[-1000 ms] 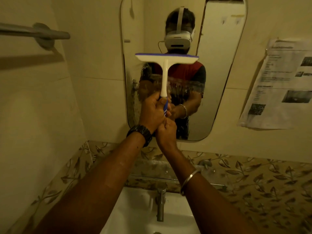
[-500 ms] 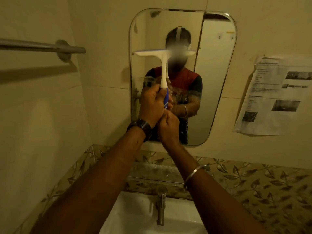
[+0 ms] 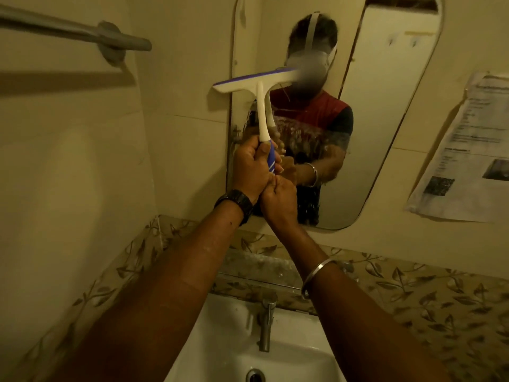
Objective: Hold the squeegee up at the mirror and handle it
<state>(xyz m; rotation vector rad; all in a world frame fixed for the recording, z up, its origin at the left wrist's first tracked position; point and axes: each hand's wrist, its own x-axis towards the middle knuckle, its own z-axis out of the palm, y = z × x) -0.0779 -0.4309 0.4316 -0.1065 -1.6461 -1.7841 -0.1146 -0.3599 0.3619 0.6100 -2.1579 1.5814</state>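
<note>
Squeegee (image 3: 260, 106): held upright before the mirror (image 3: 385, 119), its white and blue blade tilted, with the left end lower and lying over the mirror's left edge and the wall beside it; the right end of the blade is lost in a blurred patch. Whether the blade touches the glass cannot be told.
Handle: a white stem is seen above and a blue grip below, the blue part being enclosed by the hands.
Left hand (image 3: 252, 168): clenched around the squeegee's handle, with the thumb laid along the blue grip; a dark watch (image 3: 236, 201) is worn at the wrist.
Right hand (image 3: 278, 199): curled just below and against the left hand, at the bottom end of the handle; it appears to be grasping that end, though the end itself is covered. A metal bangle (image 3: 316, 274) is worn on the forearm.
Mirror: a tall glass with rounded corners is fixed to the tiled wall; a person in a red and dark shirt is reflected, with both hands raised. Streaks and droplets are seen on the lower glass.
Towel rail (image 3: 82, 31): mounted on the left wall, well apart from the squeegee.
Paper sheet (image 3: 465, 150): a printed page is fixed to the wall right of the mirror.
Basin (image 3: 228, 340): a white sink is seen below the arms, with a metal tap (image 3: 265, 323) standing at its rear and a drain (image 3: 254, 375) at the bottom edge.
Border tiles (image 3: 413, 296): a leaf-patterned band is run along the wall behind the basin.
</note>
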